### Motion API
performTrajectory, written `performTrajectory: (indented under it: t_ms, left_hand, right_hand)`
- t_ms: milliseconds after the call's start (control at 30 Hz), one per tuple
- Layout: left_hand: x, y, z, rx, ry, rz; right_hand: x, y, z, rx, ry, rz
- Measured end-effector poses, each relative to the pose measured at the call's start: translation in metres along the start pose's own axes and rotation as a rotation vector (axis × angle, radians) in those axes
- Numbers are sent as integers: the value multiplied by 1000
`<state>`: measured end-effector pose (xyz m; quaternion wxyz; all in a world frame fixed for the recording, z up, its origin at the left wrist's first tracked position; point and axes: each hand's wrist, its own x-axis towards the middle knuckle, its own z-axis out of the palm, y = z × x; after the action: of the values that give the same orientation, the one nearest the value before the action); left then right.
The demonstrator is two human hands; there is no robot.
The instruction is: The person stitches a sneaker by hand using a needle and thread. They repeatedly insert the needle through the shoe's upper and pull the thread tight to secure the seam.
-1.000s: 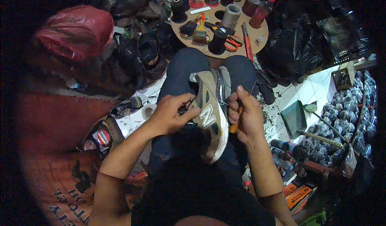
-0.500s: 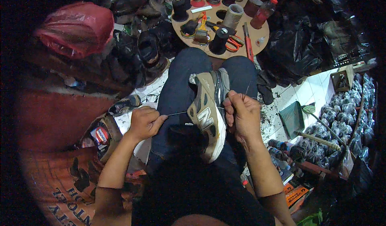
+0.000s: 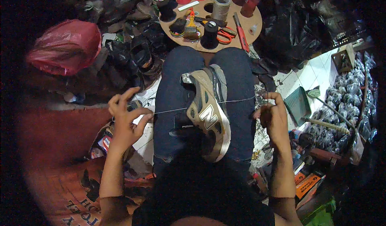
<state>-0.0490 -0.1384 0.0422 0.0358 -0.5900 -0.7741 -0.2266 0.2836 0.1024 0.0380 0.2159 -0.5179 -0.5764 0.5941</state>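
A tan and grey sneaker (image 3: 213,137) with a white sole lies lengthwise on my dark-trousered knees (image 3: 171,77). A thin pale thread (image 3: 171,110) runs through it, out to both sides. My left hand (image 3: 129,123), left of the sneaker, pinches the thread between thumb and a finger, other fingers raised. My right hand (image 3: 273,119), at the right end of the thread, has its fingers curled around the thread; whether anything else is inside them I cannot make out.
A round board (image 3: 171,27) beyond my knees carries spools, scissors, a brush (image 3: 192,31) and a red-capped bottle (image 3: 249,5). A red plastic bag (image 3: 64,45) lies at left, black bags behind. A green dustpan (image 3: 296,103) and many plastic-wrapped bundles (image 3: 337,117) are at right.
My hands have moved apart, left to the left and right to the right, stretching the thread out from the sneaker. The orange handle earlier in my right hand no longer shows.
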Motion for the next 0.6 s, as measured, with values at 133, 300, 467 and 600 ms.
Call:
performTrajectory:
  t_ms: [133, 300, 467, 600]
  left_hand:
    - [13, 0, -10, -437, -30, -51]
    - [24, 14, 22, -1744, -224, -389]
    - [62, 33, 63, -709, -96, -205]
    - [74, 46, 87, -702, -156, -111]
  right_hand:
    - [-11, 2, 11, -208, -248, -422]
    - [-8, -14, 19, -386, -501, -350]
    - [-1, -21, 22, -424, -523, -382]
    - [-3, -20, 25, -356, -518, -304]
